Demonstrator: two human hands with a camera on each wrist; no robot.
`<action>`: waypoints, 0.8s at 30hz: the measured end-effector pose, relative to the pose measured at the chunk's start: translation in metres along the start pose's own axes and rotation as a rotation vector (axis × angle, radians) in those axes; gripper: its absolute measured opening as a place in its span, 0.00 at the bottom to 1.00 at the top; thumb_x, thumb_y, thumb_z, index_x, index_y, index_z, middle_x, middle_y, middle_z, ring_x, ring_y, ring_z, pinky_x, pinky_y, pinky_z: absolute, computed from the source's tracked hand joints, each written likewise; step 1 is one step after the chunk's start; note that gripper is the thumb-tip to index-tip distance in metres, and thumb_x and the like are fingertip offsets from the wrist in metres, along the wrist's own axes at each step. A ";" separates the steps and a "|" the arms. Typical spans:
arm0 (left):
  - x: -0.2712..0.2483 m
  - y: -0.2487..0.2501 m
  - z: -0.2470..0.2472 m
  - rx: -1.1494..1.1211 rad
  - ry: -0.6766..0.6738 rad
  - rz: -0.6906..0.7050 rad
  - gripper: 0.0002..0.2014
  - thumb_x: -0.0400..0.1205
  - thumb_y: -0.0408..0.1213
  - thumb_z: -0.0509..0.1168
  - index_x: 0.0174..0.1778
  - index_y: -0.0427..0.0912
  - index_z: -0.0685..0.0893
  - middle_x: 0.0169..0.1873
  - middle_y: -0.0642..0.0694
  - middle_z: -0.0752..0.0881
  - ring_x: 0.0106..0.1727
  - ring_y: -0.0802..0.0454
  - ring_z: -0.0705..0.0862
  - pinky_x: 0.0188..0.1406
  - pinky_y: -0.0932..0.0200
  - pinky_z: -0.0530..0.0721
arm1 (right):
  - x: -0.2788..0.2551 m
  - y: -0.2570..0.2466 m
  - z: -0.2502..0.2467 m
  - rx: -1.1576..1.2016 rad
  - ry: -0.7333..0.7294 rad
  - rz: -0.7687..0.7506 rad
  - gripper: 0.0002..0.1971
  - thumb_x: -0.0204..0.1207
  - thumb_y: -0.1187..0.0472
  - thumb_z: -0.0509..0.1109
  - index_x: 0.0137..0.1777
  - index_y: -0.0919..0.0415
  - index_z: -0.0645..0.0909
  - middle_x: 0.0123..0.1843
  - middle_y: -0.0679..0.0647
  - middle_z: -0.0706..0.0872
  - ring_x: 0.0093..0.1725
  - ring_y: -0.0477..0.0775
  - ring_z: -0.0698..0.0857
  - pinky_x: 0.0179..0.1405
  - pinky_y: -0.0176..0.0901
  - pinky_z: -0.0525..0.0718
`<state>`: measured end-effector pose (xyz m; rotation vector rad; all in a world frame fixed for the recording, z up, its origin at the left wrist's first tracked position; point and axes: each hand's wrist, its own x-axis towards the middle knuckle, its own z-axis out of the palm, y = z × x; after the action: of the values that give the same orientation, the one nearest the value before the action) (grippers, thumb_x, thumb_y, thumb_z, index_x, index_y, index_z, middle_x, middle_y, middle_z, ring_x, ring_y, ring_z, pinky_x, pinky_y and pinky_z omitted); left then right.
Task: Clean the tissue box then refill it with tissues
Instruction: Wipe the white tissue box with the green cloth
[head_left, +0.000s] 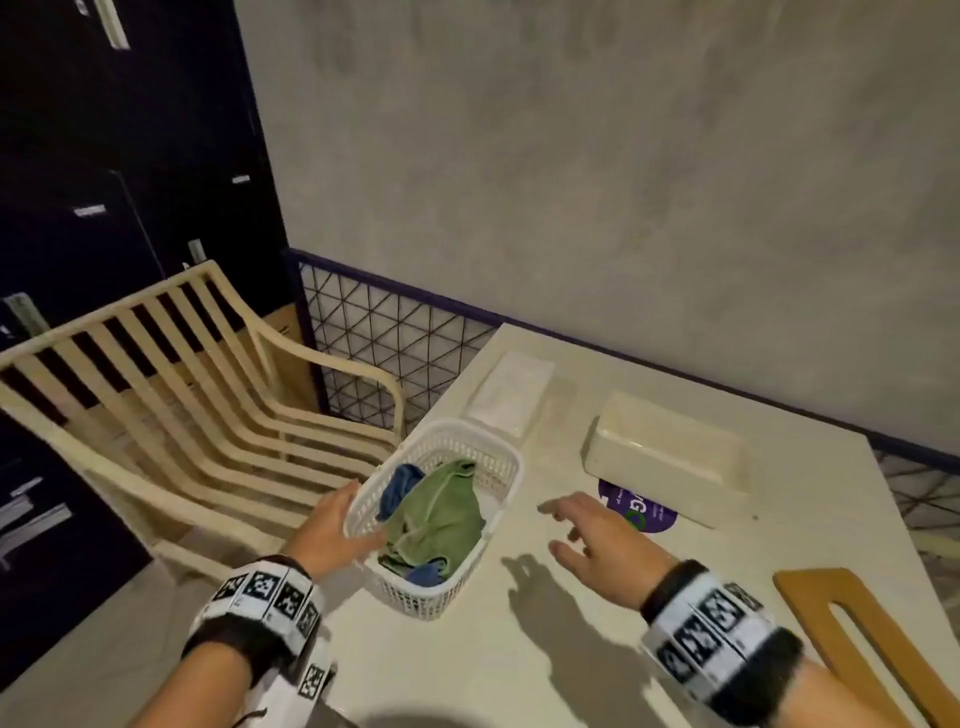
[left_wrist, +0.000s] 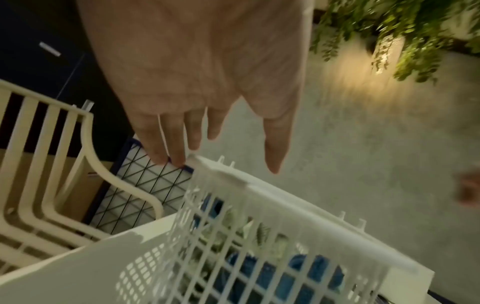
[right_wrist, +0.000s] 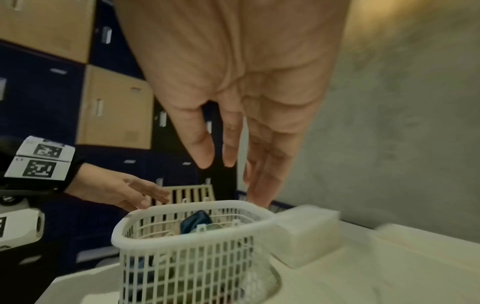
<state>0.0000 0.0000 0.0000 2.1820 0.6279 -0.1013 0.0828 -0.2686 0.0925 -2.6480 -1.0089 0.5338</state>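
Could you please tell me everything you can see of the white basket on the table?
The white basket is a small oblong bin of what looks like plastic, with lattice walls and a solid rounded rim. It stands upright at the table's left edge, beside a chair. It holds a green cloth and blue cloth. The left hand is at its near-left rim.

Dim, warm indoor light casts soft shadows, wrist views smear with motion blur, and edges bend wide-angle.

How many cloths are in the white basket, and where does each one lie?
3 visible. A green cloth lies on top in the middle of the basket; one blue cloth at its far left; another blue cloth at the near end. More may be hidden underneath.
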 end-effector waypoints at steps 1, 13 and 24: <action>0.000 0.000 0.001 -0.058 -0.025 0.022 0.42 0.70 0.43 0.75 0.77 0.37 0.63 0.71 0.46 0.70 0.73 0.47 0.72 0.73 0.57 0.68 | 0.020 -0.010 0.005 0.022 0.000 -0.010 0.22 0.81 0.60 0.60 0.74 0.58 0.65 0.68 0.57 0.73 0.64 0.55 0.78 0.63 0.39 0.73; 0.005 -0.033 0.028 -0.091 0.009 0.029 0.40 0.81 0.38 0.63 0.82 0.49 0.44 0.79 0.42 0.58 0.77 0.44 0.65 0.76 0.51 0.67 | 0.169 -0.081 0.077 -0.684 -0.468 -0.202 0.27 0.83 0.59 0.55 0.81 0.56 0.53 0.84 0.57 0.53 0.79 0.60 0.61 0.73 0.52 0.65; -0.015 0.005 -0.002 -0.022 0.182 0.071 0.41 0.75 0.52 0.67 0.80 0.48 0.54 0.76 0.43 0.61 0.74 0.43 0.69 0.72 0.44 0.71 | 0.146 -0.067 -0.014 -0.131 -0.093 -0.052 0.07 0.77 0.57 0.67 0.43 0.61 0.78 0.49 0.63 0.80 0.50 0.59 0.78 0.43 0.43 0.75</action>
<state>-0.0114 -0.0073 0.0092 2.2050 0.6487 0.1430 0.1510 -0.1220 0.0935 -2.7231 -1.1746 0.6040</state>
